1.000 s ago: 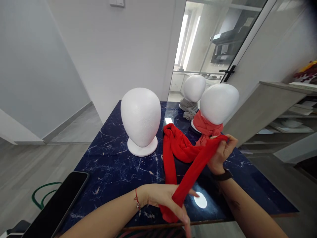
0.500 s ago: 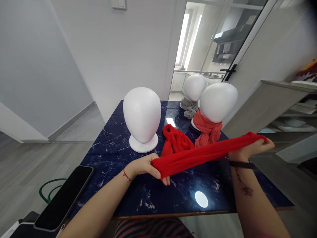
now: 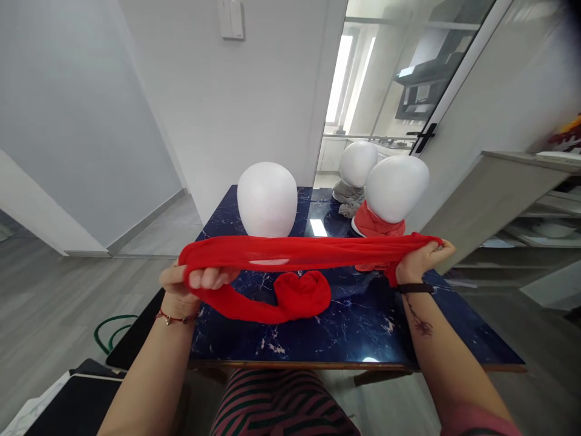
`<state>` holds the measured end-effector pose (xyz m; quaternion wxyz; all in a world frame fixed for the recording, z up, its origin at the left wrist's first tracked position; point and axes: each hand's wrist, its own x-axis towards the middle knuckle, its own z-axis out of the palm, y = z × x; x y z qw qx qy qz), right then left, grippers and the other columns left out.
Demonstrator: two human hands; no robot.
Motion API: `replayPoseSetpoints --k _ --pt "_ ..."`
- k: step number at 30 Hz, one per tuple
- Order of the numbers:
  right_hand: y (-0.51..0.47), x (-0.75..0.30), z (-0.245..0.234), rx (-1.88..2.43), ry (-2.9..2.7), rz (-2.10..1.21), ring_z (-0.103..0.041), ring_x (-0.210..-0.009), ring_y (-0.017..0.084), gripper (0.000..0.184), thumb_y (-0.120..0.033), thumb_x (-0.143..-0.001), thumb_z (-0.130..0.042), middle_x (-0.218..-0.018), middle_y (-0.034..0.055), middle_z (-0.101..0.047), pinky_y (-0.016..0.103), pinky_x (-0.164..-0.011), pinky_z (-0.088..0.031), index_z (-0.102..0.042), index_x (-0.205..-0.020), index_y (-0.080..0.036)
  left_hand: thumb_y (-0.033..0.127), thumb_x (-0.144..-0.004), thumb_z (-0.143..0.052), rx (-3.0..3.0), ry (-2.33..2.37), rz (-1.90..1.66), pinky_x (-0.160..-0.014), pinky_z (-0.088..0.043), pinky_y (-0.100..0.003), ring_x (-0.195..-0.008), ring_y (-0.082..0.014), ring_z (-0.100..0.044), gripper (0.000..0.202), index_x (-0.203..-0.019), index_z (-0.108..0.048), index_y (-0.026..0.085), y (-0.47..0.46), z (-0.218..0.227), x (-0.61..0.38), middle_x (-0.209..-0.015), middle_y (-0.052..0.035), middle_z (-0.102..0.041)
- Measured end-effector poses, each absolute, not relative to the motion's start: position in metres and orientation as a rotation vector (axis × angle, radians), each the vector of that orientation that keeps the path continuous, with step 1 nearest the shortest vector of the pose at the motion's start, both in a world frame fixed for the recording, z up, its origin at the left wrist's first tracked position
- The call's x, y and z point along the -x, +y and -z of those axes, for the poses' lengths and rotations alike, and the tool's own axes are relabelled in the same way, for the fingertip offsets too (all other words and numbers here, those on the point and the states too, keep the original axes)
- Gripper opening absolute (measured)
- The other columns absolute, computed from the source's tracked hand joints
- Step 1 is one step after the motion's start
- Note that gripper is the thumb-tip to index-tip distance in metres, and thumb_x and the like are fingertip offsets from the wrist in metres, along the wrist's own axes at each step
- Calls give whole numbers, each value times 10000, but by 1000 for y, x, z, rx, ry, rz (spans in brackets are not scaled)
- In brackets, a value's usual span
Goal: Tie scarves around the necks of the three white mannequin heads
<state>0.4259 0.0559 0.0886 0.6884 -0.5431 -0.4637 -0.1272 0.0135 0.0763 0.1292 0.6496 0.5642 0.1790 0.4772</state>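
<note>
Stretched level between both hands is a red scarf [image 3: 313, 251]. My left hand [image 3: 193, 281] is closed round its left end, and my right hand [image 3: 422, 260] grips the right end. A loop of the same cloth droops from the left hand to a bunched heap on the dark blue marbled table [image 3: 236, 339]. Just behind the taut fabric stands a bare white mannequin head [image 3: 267, 197], its base hidden by the scarf. Further right, another white head [image 3: 397, 188] wears a coral scarf [image 3: 376, 221] round its neck, partly covered by the red cloth.
A third white head [image 3: 358, 163] with a grey scarf [image 3: 349, 197] stands at the table's back right. A black flat device [image 3: 134, 333] lies at the left edge. Shelving [image 3: 535, 224] is on the right, with a glass door [image 3: 376, 79] behind.
My left hand has moved left and slightly up, drawing the red scarf out wider across the front of the bare head. My right hand has shifted left. The heap on the table has moved nearer.
</note>
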Motion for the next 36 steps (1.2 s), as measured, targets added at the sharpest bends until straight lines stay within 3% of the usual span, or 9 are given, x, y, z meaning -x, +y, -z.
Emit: replayPoseSetpoints --k 5,9,14,19,21,25,29,32,36 --pt "55 -401 -79 1196 -1083 328 -515 -988 233 199 -322 -884 -429 -1037 109 -524 433 -844 -436 -518 -994 -183 383 -784 -588 -1415 495 -725 -351 -284 -201 -361 -55 -440 269 -766 -693 136 50 -157 -37 -734 -76 -690" --pt "58 -359 -58 1121 -1358 431 -552 -962 222 183 -219 -871 -452 -984 93 -597 436 -862 -438 -551 -1021 -183 376 -861 -506 -1568 470 -360 -373 -294 -186 -346 -33 -373 382 -688 -686 87 40 -161 -52 -586 -72 -648" --pt "43 -299 -42 929 -2008 53 -601 -930 200 261 -196 -882 -440 -1001 72 -644 387 -827 -485 -545 -1119 -220 361 -840 -552 -1544 575 -562 -345 -216 -158 -327 -11 -309 373 -567 -596 110 36 -159 -46 -479 -15 -587" --pt "24 -258 -58 887 -1929 -498 -499 -1173 250 755 -411 -768 -655 -1324 118 -482 433 -977 -419 -279 -1396 -227 363 -804 -599 -1574 613 -643 -335 -181 -154 -315 -9 -291 340 -572 -578 115 30 -158 -39 -393 25 -508" --pt "18 -249 -63 919 -1958 -668 -535 -1121 258 849 -433 -686 -729 -1300 102 -510 427 -944 -443 -297 -1393 -244 363 -793 -610 -1551 626 -679 -332 -181 -154 -311 -11 -284 296 -632 -600 116 27 -157 -38 -394 32 -509" --pt "8 -252 -58 1021 -2025 -989 -630 -779 200 516 -426 -723 -692 -916 24 -677 346 -734 -514 -568 -1174 -208 343 -785 -618 -1413 681 -930 -339 -182 -159 -312 -13 -271 313 -573 -550 122 29 -152 -35 -372 47 -458" --pt "4 -291 -50 1124 -1742 -810 -599 -699 177 196 -306 -793 -585 -777 19 -660 307 -634 -490 -656 -912 -168 330 -759 -634 -1296 592 -1117 -369 -248 -148 -320 -15 -286 402 -459 -456 130 40 -148 -22 -320 66 -343" --pt "9 -351 -61 1129 -1271 -571 -541 -574 145 164 -220 -735 -561 -687 2 -614 270 -491 -426 -619 -885 -189 317 -642 -721 -1325 552 -943 -391 -326 -152 -377 -49 -438 228 -644 -609 118 44 -149 -8 -440 31 -523" --pt "15 -461 -95 1011 -836 -236 -398 -416 90 83 -257 -710 -521 -484 -41 -406 279 -434 -338 -506 -636 -223 155 -526 -766 -1478 608 -351 -336 -318 -156 -395 -91 -524 492 -1005 -654 155 49 -162 11 -621 -10 -659"
